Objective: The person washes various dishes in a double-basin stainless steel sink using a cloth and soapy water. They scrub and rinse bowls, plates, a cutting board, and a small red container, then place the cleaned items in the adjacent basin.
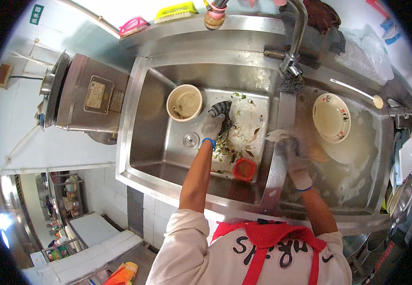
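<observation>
My left hand (216, 123), in a grey knit glove with dark-coated fingers, is low in the left steel sink basin (152, 142), over green and brown food scraps (227, 151). Whether it grips any scraps is hidden. A round cream strainer (184, 102) stands left of it and a small red plastic basket (244, 169) lies to its lower right. My right hand (294, 155), gloved too and motion-blurred, is at the divider between the basins, with a blurred whitish thing (277, 135) at its fingers. A cream bowl (331, 118) sits in the cloudy water of the right basin.
The faucet (293, 53) rises behind the divider, with a steel wool scrubber (291, 83) below its spout. A long-handled white tool (355, 91) rests along the right basin's back edge. Brushes (175, 12) lie on the back ledge. Stacked dishes (402, 178) stand at the far right.
</observation>
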### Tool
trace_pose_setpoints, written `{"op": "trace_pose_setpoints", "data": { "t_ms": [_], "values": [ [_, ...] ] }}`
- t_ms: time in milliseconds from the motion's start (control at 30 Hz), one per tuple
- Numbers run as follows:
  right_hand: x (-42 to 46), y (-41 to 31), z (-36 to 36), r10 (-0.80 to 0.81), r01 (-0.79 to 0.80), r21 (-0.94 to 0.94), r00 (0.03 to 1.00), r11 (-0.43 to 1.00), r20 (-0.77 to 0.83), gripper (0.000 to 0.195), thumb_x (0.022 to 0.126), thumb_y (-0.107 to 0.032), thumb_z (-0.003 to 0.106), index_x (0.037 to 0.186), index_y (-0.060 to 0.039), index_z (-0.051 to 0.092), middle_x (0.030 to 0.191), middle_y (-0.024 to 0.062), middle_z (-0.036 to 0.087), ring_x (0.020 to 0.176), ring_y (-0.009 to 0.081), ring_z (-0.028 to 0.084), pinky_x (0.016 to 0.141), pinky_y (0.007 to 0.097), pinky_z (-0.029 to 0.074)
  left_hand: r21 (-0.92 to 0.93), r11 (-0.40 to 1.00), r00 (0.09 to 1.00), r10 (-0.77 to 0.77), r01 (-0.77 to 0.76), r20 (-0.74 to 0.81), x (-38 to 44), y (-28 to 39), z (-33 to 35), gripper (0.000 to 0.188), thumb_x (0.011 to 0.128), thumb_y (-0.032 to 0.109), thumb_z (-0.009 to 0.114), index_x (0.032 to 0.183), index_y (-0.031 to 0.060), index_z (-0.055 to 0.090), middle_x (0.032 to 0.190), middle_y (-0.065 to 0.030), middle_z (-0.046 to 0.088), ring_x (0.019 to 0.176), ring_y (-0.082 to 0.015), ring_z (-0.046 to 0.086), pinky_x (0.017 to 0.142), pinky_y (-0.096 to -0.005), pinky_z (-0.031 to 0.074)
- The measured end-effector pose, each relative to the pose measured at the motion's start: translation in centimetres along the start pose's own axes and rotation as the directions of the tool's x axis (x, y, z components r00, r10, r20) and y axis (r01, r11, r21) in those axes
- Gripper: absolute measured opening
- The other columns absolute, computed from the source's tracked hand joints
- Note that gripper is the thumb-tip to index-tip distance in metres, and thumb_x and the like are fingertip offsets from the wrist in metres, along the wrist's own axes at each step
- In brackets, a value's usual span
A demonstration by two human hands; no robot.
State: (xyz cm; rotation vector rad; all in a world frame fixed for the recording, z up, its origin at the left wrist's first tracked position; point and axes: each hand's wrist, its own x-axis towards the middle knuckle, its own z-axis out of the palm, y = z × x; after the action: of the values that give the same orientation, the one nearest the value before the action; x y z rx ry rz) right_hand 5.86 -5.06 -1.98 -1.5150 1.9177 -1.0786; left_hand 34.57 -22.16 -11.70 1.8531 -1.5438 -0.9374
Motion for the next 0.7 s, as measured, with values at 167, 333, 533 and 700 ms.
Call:
{"op": "trace_pose_setpoints", "data": {
  "t_ms": [167,333,533,700],
  "values": [
    [2.4,5.4,-1.8,0.266,-0.245,-0.209,0.961,0.947,0.08,0.04,0.087,-0.022,0.054,0.122,-0.0051,0.047,0.121,0.0117,0.052,0.111,0.0258,0.05,0.094,0.0351,0.039,-0.548,0.824,0.986,-0.072,0.142,0.148,-3.8,2.6,-2.5,0.019,0.082,0.014,0.058,0.094,0.0001,0.062,0.078,-0.0051,0.063,0.068,-0.0112,0.058,0.061,-0.0275,0.046],
    [4.1,7.1,-1.9,0.39,-0.242,-0.52,0.9,0.819,0.195,0.032,0.085,-0.018,0.055,0.113,-0.0033,0.052,0.113,0.0118,0.056,0.107,0.0244,0.053,0.092,0.0336,0.041,-0.689,0.689,0.973,-0.115,0.222,0.198,-5.3,2.8,-2.7,0.019,0.087,0.017,0.056,0.097,0.0009,0.061,0.082,-0.001,0.061,0.068,-0.0093,0.054,0.062,-0.0244,0.045],
    [7.5,-1.6,-3.7,0.173,-0.192,0.223,0.98,0.956,0.1,0.02,0.083,-0.012,0.056,0.101,-0.0045,0.059,0.101,0.0095,0.061,0.099,0.0201,0.057,0.088,0.0307,0.043,-0.523,0.849,0.979,0.037,0.075,0.2,-7.2,5.2,-4.3,0.02,0.088,0.02,0.056,0.097,0.0026,0.059,0.086,0.0014,0.059,0.075,-0.0073,0.05,0.067,-0.0246,0.044],
    [8.7,-10.9,0.7,-0.407,0.386,0.14,0.897,0.912,0.171,0.023,0.081,-0.007,0.055,0.104,-0.0093,0.057,0.105,0.007,0.058,0.1,0.0209,0.055,0.089,0.0298,0.043,-0.138,0.99,0.975,0.032,-0.001,0.221,-7.7,7.7,-5.8,0.016,0.087,0.022,0.057,0.091,0.0062,0.056,0.084,-0.0004,0.057,0.077,-0.0108,0.051,0.069,-0.0283,0.042]
  ]
}}
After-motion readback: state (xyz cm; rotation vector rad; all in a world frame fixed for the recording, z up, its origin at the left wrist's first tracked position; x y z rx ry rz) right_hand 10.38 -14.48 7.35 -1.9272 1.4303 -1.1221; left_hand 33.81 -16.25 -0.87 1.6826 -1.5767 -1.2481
